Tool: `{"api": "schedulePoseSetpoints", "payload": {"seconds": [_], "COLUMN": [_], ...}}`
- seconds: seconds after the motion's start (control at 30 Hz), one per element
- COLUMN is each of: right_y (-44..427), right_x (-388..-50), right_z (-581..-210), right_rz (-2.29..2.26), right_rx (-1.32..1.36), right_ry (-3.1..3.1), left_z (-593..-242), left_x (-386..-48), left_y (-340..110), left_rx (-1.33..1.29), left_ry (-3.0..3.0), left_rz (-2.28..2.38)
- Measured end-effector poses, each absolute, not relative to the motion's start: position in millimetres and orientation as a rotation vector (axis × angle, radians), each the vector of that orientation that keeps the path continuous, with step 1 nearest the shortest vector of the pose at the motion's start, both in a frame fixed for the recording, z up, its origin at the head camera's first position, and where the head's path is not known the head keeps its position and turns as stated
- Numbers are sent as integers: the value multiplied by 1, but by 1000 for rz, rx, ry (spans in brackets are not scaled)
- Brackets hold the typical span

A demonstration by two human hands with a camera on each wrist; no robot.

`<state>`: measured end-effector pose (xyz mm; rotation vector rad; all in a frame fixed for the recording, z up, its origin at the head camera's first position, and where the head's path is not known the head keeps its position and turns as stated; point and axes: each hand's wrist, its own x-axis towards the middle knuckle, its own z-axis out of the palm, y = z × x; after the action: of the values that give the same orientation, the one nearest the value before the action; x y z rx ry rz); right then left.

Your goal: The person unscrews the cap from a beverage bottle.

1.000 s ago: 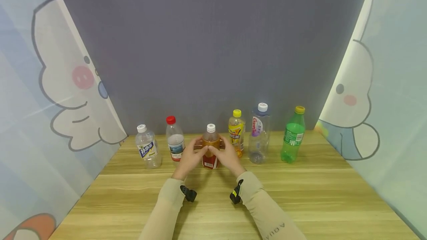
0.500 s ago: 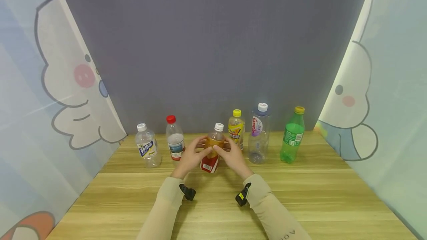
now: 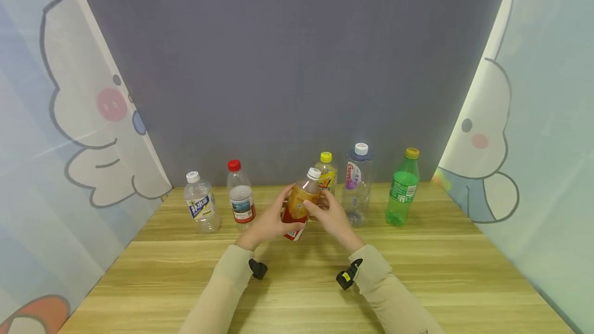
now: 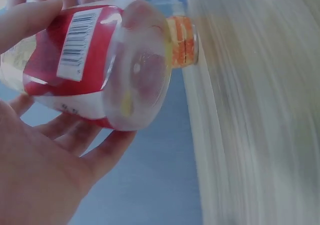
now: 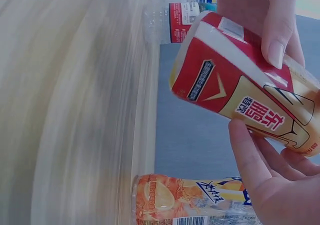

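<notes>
A tea-coloured drink bottle [image 3: 301,202] with a red and gold label and white cap is held between both hands, its cap leaning to the right. My left hand [image 3: 273,224] grips its left side, and my right hand [image 3: 331,219] grips it from the right. In the left wrist view the base of the bottle [image 4: 137,65] hangs apart from the table. Its front label [image 5: 240,92] shows in the right wrist view. Just behind it stands a yellow-capped bottle [image 3: 327,174], partly hidden by the right hand and the held bottle.
On the left stand a white-capped clear bottle [image 3: 202,207] and a red-capped bottle [image 3: 241,197]. Farther right are a tall clear bottle [image 3: 357,192] and a green bottle [image 3: 402,192]. A dark backdrop [image 3: 297,76] rises behind the wooden table [image 3: 441,267].
The held bottle has gone from upright to tilted right and has come up off the table. Both hands moved with it, the right hand shifting rightward. The other bottles stay in place.
</notes>
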<state>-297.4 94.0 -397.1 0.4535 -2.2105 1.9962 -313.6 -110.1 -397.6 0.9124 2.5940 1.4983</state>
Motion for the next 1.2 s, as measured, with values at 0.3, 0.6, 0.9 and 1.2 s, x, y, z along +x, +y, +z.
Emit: {"api": "schedulePoseSetpoints", "payload": {"seconds": [0.3,0.6,0.9,1.2], "right_y": [100,112,127,137], "right_x": [-287,-280,-271,-266], "right_z": [-392,-387,-372,-353], "right_rz": [2005,2116,2039,1850], "right_rx": [493,596,712,781], "right_ry": [-2228,-2262,-2323,-2260], "left_z": [-392,-383,-370,-364], "left_x": [-303,-291,-279,-278], "left_y": [-108,-109,-110,-113], "left_rx": [973,962,955,1011], "left_ry": [2618,2575,2587,2734], "left_rz": [1382,1321,1362,1362]}}
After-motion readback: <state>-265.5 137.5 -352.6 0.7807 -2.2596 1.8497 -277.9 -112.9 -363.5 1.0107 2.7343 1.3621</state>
